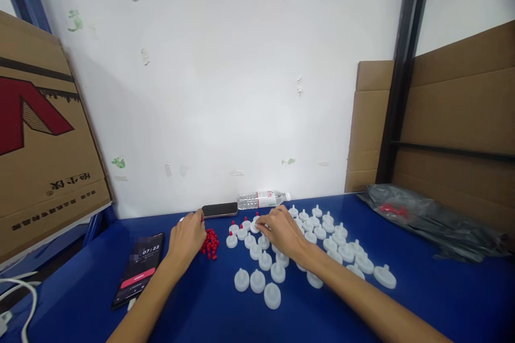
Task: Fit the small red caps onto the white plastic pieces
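My left hand [188,236] is at the left edge of a loose pile of small red caps [210,244]. Its fingers are pinched together, with a bit of red showing at the tips. My right hand [279,229] reaches over the white nozzle lids [264,261], thumb and fingers closed on one white lid [255,224] that has a red tip. Beside it stand several white lids with red caps on their spouts [232,240]. Many more bare white lids, spouts mostly up, spread under and around my right forearm, which hides some of them.
Along the wall lie a dark phone [219,209] and a clear water bottle [263,199]. Another phone [139,270] with a lit screen is left of my left forearm. A grey plastic bag [434,222] lies at right. Cardboard [48,134] stands at left, white cables [30,300] below it.
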A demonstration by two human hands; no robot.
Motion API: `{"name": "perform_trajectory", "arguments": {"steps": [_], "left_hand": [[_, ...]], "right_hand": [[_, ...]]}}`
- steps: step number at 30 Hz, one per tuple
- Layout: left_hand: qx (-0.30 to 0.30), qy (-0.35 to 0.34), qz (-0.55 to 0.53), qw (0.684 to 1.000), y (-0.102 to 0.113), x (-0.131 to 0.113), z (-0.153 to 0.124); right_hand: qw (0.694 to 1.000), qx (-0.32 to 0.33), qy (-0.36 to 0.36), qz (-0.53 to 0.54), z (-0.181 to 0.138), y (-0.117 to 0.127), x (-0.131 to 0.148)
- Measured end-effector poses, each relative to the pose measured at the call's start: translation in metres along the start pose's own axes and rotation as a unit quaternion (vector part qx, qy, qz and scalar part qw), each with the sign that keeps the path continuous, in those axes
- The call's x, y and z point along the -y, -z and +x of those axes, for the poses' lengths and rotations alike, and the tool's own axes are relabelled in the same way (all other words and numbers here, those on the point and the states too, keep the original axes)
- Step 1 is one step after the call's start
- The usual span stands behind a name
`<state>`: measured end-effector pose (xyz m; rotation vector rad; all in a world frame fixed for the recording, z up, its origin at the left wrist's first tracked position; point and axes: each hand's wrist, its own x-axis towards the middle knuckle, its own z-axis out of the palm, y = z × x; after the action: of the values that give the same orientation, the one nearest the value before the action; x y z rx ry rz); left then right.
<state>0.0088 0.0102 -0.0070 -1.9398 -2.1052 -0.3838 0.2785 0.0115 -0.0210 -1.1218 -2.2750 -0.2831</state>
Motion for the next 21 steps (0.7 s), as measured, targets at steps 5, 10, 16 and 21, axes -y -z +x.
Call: {"name": "perform_trajectory", "arguments": {"steps": [5,10,16,21], "left_hand": [[0.02,0.009,0.018,1.0,-0.002,0.002,0.001],[0.038,0.013,0.024,0.999,-0.004,0.003,0.001],[0.055,0.015,0.029,0.998,-0.006,0.005,0.002],[0.069,0.017,0.031,0.997,-0.006,0.008,0.001]], "right_hand": [[1.0,0.01,-0.004,-0.002,-0.002,-0.002,-0.001],[0.999,-0.014,-0.029,0.016,-0.004,0.0,0.0],[0.996,0.011,-0.058,0.071,-0.006,-0.002,-0.002],[0.987,0.11,-0.074,0.088,-0.004,-0.012,-0.008]]}}
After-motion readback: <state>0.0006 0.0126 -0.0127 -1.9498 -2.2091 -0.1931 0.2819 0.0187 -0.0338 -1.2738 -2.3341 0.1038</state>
